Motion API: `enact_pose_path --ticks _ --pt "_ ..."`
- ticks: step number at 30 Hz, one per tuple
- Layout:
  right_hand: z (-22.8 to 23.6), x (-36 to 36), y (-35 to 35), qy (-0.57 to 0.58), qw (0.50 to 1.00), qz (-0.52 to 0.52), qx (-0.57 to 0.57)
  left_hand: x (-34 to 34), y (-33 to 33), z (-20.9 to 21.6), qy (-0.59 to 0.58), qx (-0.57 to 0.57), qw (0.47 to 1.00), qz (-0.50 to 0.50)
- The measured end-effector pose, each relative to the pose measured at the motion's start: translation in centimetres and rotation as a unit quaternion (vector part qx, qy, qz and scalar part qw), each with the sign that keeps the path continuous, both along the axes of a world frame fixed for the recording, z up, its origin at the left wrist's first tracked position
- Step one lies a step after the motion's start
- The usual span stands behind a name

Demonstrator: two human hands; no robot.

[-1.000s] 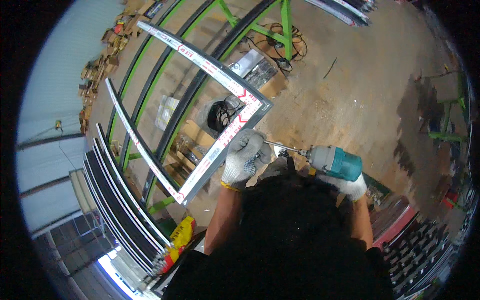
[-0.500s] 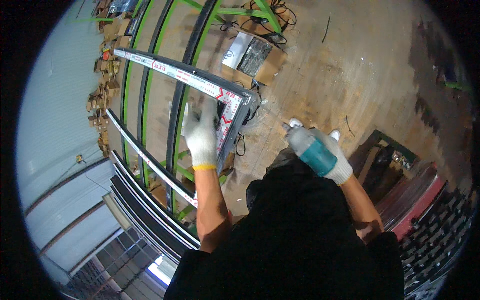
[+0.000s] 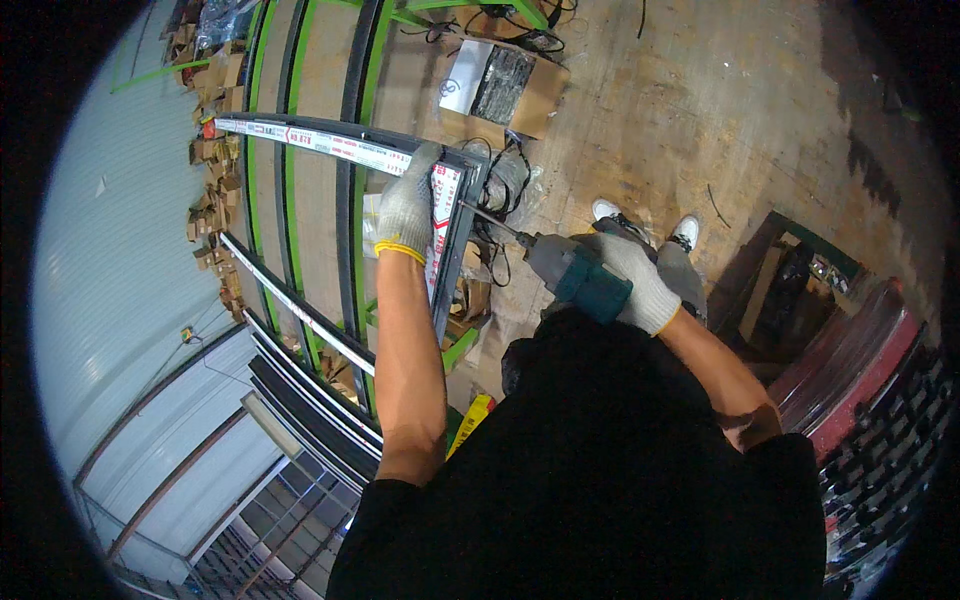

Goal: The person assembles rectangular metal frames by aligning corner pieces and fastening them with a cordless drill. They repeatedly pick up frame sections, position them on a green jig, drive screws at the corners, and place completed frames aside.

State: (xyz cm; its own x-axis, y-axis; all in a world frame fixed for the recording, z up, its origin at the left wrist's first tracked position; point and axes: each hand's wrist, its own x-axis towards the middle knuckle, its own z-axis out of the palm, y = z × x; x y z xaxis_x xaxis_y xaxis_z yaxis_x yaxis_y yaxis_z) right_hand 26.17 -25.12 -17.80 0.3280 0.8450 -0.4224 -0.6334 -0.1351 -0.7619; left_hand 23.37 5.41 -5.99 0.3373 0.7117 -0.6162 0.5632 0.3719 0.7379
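Observation:
A window frame [image 3: 335, 146], its profiles covered in white film with red print, lies across the rack at my left. My left hand [image 3: 405, 210], in a white knit glove with a yellow cuff, is closed on the frame at its corner; some fingertips are hidden. My right hand [image 3: 640, 280], gloved as well, grips a dark teal power drill [image 3: 575, 275]. Its long thin bit [image 3: 488, 215] points left, with the tip at the outer side of the frame close to the corner. Whether the tip is in a hole or on a screw cannot be seen.
Green rack rails [image 3: 366, 70] with black padding run under the frame. Beyond the corner stand an open cardboard box [image 3: 540, 95] and tangled black cables [image 3: 512, 170] on the floor. A dark-edged crate [image 3: 775, 320] and red-edged stacked material [image 3: 860, 370] are at my right.
The drill has swung up and left, so its bit now meets the frame's side. My left hand has moved up to the corner. The view has shifted slightly.

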Motion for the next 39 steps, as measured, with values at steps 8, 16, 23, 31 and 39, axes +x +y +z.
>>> enact_pose_path --ticks 8,16,23,31,39 --pt "0.5 0.3 1.6 0.084 0.996 -0.016 0.005 0.8 -1.0 0.2 0.014 0.017 0.997 0.078" --pt "2.2 2.3 0.2 -0.419 0.907 0.05 0.002 0.8 -1.2 0.5 0.001 0.01 0.996 0.094" --pt "1.2 1.7 0.9 -0.432 0.9 0.045 0.024 0.2 -0.4 -1.1 -0.046 0.024 0.996 0.071" --pt "1.0 2.0 0.9 -0.38 0.924 0.015 0.024 -0.4 0.4 -2.0 -0.037 -0.012 0.996 0.078" --pt "1.6 1.8 1.4 -0.279 0.959 0.053 -0.009 -0.4 0.0 -1.7 -0.066 -0.007 0.994 0.081"
